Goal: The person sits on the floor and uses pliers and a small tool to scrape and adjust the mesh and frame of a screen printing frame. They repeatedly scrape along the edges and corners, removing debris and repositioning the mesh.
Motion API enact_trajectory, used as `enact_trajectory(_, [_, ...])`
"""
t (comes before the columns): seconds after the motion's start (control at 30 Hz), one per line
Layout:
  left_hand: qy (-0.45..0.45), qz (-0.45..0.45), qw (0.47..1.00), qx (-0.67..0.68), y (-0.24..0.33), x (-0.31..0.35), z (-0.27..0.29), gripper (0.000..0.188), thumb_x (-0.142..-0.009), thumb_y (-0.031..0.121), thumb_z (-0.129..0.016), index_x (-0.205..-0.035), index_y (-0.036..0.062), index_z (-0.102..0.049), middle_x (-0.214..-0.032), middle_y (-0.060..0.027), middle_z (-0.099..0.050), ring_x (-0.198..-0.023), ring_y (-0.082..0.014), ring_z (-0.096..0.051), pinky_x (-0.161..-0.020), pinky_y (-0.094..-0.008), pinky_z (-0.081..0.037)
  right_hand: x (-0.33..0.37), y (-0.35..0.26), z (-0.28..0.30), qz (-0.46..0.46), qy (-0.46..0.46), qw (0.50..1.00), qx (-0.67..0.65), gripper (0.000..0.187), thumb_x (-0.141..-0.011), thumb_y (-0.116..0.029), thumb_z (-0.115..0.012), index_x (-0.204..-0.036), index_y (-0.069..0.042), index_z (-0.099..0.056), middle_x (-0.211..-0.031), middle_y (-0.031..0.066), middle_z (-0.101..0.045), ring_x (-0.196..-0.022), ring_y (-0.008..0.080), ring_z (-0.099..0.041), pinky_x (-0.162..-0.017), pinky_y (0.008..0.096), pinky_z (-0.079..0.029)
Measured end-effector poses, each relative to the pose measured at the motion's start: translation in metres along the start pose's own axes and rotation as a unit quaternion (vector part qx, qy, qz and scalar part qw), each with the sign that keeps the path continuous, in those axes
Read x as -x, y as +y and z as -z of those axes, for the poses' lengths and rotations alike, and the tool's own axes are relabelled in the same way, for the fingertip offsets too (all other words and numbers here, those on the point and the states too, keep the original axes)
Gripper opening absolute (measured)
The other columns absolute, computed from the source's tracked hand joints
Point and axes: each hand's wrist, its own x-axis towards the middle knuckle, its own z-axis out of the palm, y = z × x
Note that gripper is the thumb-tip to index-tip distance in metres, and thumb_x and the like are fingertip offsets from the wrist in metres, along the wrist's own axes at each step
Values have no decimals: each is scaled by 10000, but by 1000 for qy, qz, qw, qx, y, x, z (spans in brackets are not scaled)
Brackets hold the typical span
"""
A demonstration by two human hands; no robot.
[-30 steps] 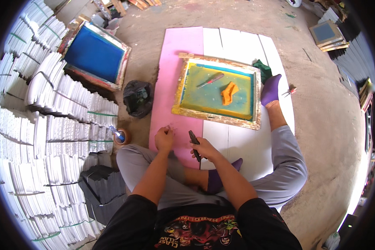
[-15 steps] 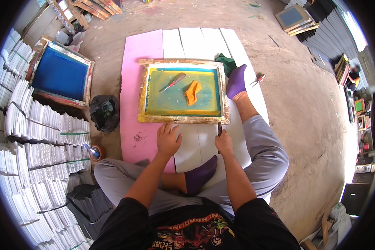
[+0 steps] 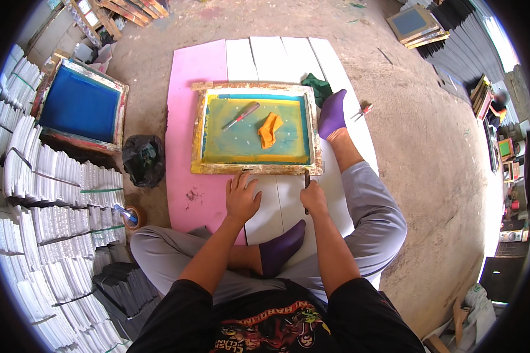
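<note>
A wooden screen-printing frame (image 3: 277, 170) with yellow and blue-green mesh lies in front of me. My left hand (image 3: 242, 199) rests at its near edge, fingers spread and holding nothing. In my right hand (image 3: 314, 199) is a dark, narrow bar-shaped tool (image 3: 307, 177), its kind unclear. The tool points away from me, its far end at the frame's near edge by the right corner. On the mesh lie a screwdriver-like tool (image 3: 241, 116) with a reddish-grey handle and a crumpled orange cloth (image 3: 270, 130).
White and pink boards (image 3: 179, 147) lie under the frame. A dark green cloth (image 3: 317, 89) sits by my purple-socked foot; red-handled pliers (image 3: 364, 111) lie right of it. At left are a black plastic bag (image 3: 143, 160), a blue screen (image 3: 79, 106) and stacked white sheets (image 3: 41, 159).
My left hand has shifted slightly right along the frame's near edge. The right hand keeps its hold on the dark tool, almost unmoved. The whole view has drifted a little left.
</note>
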Motion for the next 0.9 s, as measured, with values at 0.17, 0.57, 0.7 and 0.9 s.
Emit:
enact_trajectory(0.17, [2, 5, 1000, 0, 3, 0, -2, 358, -820, 251, -790, -1149, 127, -722, -1447, -115, -551, -1402, -361, -456, -1133, -571, -358, 8, -8, 3, 4, 27, 998, 65, 362, -943, -144, -502, -1228, 58, -598, -1220, 336, -683, -1201, 489, -647, -1041, 546, -508])
enact_trajectory(0.57, [15, 11, 1000, -1, 5, 1, -3, 330, -807, 244, -786, -1106, 116, -733, -1440, -118, -552, -1405, -362, -447, -1125, -575, -360, 5, 2, 1, 27, 49, 996, 63, 324, -921, -144, -539, -1196, 9, -616, -1135, 295, -721, -1121, 471, -688, -981, 530, -539])
enact_trajectory(0.7, [16, 6, 1000, 8, 7, 0, -5, 321, -801, 236, -783, -1093, 109, -739, -1433, -120, -552, -1399, -369, -452, -1118, -577, -364, -24, 36, -20, 44, 34, 997, -44, 277, -888, -133, -590, -1125, 6, -627, -982, 266, -735, -933, 437, -731, -847, 516, -581])
enact_trajectory(0.9, [20, 9, 1000, 16, 3, -1, -2, 318, -800, 234, -780, -1087, 103, -742, -1421, -122, -563, -1382, -373, -474, -1097, -557, -383, -16, 35, -14, -3, -99, 929, -356, 145, -866, -58, -651, -991, -19, -588, -715, 120, -639, -539, 230, -646, -488, 392, -541])
